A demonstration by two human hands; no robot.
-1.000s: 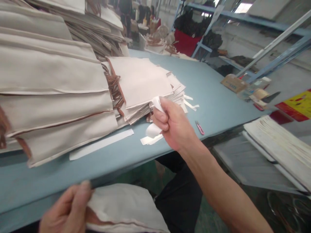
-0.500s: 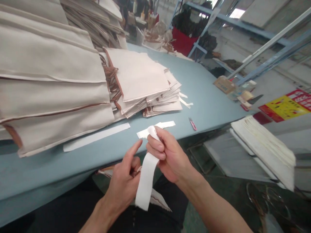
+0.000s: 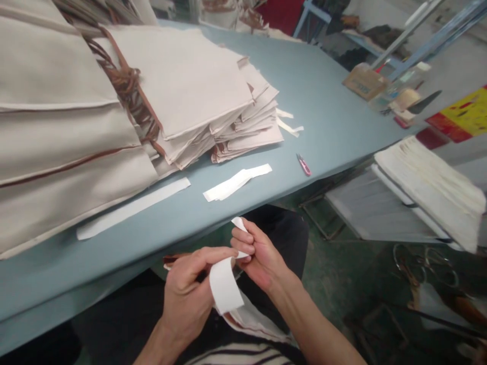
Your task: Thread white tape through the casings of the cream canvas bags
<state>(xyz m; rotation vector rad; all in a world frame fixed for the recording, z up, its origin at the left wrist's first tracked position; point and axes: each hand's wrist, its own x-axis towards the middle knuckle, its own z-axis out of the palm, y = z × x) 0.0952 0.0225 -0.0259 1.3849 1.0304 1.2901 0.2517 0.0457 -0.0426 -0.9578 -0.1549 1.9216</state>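
My right hand (image 3: 253, 251) is closed around a white fabric strip (image 3: 225, 286), whose short end pokes up above its fingers. My left hand (image 3: 194, 286) pinches the same strip further along, its index finger stretched toward the right hand. From there the strip's loose end curls over and hangs down between the hands. Below it, over the lap, lies a cream fabric piece with brown trim (image 3: 258, 317); the left hand hides where that piece begins. Both hands are just in front of the table edge.
On the blue-green table (image 3: 312, 101) lie a long white strip (image 3: 133, 209), several shorter strips (image 3: 238, 182) and pink-handled thread snips (image 3: 303, 165). Stacked cream fabric pieces (image 3: 182, 76) with brown ties fill the left. A cardboard box (image 3: 365, 81) stands at the far right edge.
Both hands have come lower and nearer, off the table edge. My left finger and thumb have closed onto the strip, and its hanging end now curls over. The view has tilted down.
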